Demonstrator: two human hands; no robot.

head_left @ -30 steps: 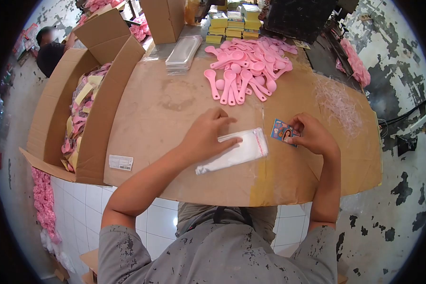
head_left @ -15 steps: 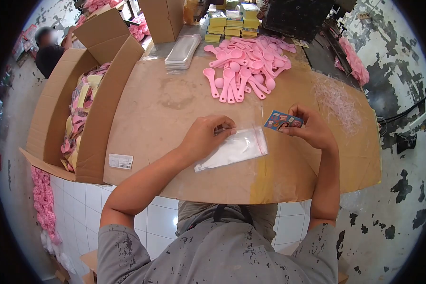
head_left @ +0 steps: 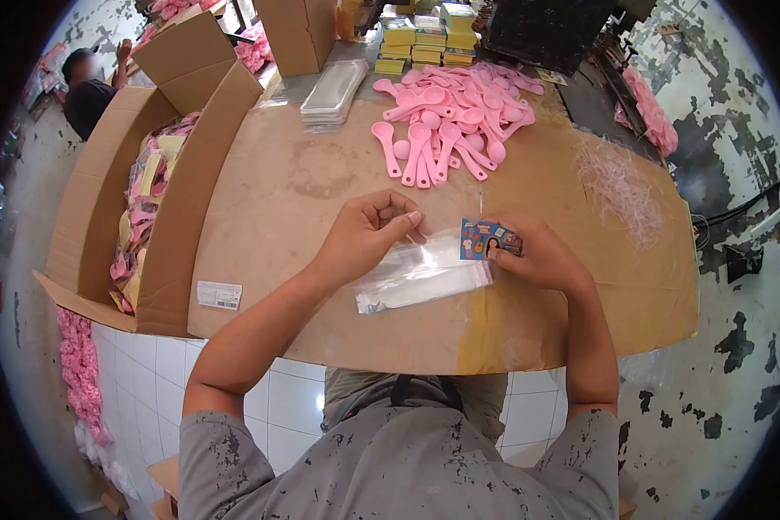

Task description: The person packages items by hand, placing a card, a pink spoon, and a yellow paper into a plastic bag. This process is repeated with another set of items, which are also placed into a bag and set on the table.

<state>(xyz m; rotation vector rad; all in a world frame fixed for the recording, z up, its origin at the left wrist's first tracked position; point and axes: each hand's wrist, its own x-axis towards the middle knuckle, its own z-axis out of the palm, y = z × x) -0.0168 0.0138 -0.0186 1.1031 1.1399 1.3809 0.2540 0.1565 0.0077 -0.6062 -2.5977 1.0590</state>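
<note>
A clear plastic bag (head_left: 416,279) lies on the cardboard-covered table in front of me. My left hand (head_left: 374,232) is closed in a pinch at its upper edge, and the film there looks lifted. Between the thumb and fingers of my right hand (head_left: 541,253) is a small blue printed card (head_left: 483,240). The card's left part is over the bag's right end; whether it is inside the opening I cannot tell. Beyond my hands lies a heap of pink plastic spoons (head_left: 449,130).
On the left stands an open carton (head_left: 182,208) of packed pink and yellow items. Stacked clear bags (head_left: 333,95) and piles of cards (head_left: 424,39) are at the back. Clear plastic strips (head_left: 620,191) lie at right, a label (head_left: 219,295) at left. A person (head_left: 89,94) is at far left.
My right hand has brought the card left and down to the bag's right end. My left hand has turned and raised the bag's upper film. The spoons have stayed put.
</note>
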